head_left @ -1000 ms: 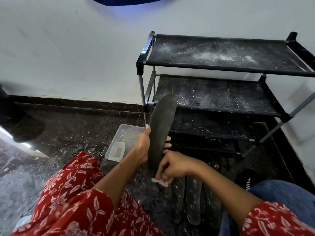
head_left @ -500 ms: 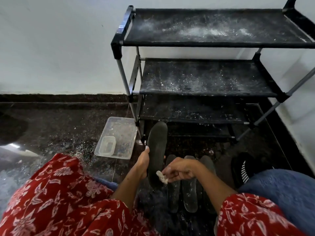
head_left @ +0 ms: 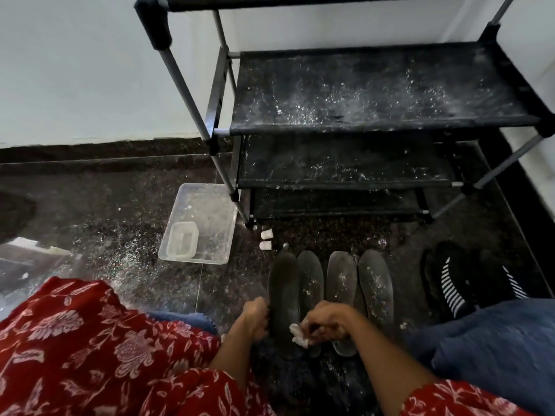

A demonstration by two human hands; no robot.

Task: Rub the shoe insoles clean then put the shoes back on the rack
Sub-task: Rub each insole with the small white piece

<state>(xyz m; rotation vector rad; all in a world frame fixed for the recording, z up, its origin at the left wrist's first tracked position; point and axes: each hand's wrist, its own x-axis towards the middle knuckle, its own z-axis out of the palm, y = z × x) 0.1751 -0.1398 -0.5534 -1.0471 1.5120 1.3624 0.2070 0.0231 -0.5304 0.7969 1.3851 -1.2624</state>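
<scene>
The insole [head_left: 283, 298] was gripped at its edge by the left hand [head_left: 256, 318], low beside three floor insoles [head_left: 342, 283]; a wipe [head_left: 297, 334] was pinched in the right hand [head_left: 326, 324]. Firm, full-length strokes were advised.

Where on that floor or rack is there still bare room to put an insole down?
The dusty rack shelves hold nothing. Bare floor lies between the plastic tray and the red skirt, and between the insoles and the striped shoes. It is crowded near the hands: left hand grips an insole, right hand pinches a white wad.
</scene>
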